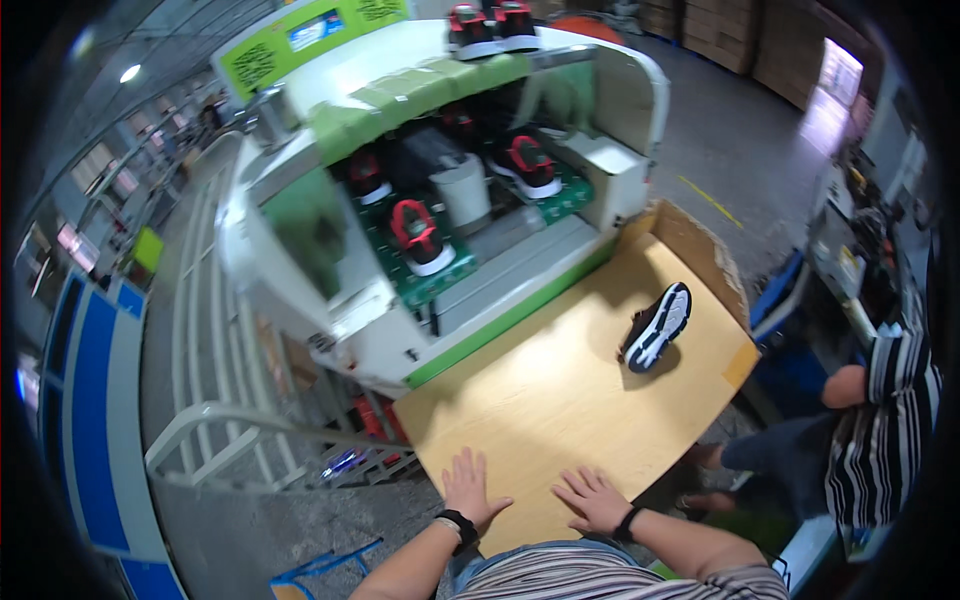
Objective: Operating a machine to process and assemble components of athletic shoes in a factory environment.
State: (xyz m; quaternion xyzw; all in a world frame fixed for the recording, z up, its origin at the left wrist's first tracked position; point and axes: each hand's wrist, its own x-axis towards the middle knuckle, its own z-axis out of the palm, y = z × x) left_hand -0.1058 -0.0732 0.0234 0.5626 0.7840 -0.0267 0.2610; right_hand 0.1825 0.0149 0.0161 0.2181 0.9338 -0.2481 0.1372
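Note:
Both my hands rest flat on the near end of a light wooden tabletop (530, 420), holding nothing. My left hand (470, 492) has its fingers spread near the left edge. To its right lies my right hand (594, 500), fingers also apart. Farther off on the same top, a black shoe (657, 328) lies on its side, its white-and-black sole turned up. Beyond the table stands a white and green machine (480, 290) with an open bay. Inside the bay, a black and red sneaker (421, 237) and another sneaker (527, 166) sit on green pads.
A pair of sneakers (492, 30) stands on top of the machine. White metal rails (215, 330) run along the left, near a blue and white panel (90, 400). A person in a striped shirt (880, 450) is close at the right. Cardboard (700, 250) borders the table's far right.

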